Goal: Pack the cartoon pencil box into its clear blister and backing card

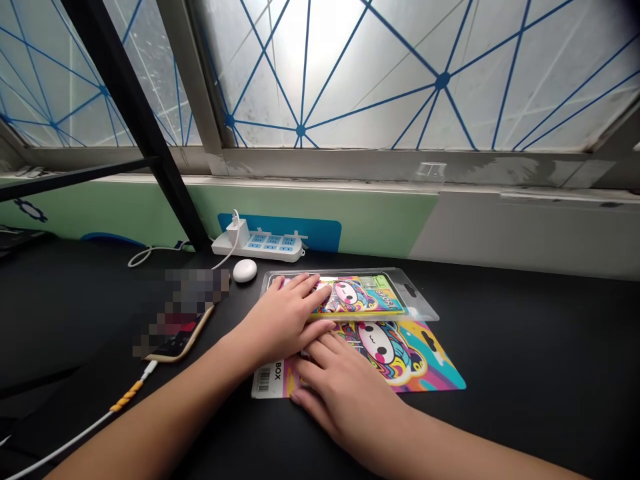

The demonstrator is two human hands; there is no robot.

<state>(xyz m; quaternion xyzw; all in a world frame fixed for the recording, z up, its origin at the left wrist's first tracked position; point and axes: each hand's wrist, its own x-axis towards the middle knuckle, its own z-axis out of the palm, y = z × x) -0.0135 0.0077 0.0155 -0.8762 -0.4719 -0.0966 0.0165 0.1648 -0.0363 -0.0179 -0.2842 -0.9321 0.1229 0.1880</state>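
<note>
Single head view, close above black desk [530, 353], facing forward and down, window [370, 73] along top

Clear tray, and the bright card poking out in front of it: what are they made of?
Tray: probably thin, shiny plastic, since it's see-through with pale glints along its edges.

Card: looks like smooth printed cardboard, flat and colourful, though it could be a plastic sheet.

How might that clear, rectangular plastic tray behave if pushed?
The clear, rectangular plastic tray looks light, with thin, transparent walls. Its raised edges probably keep it stiff, and its low, flat shape suggests sliding rather than tipping.
</note>
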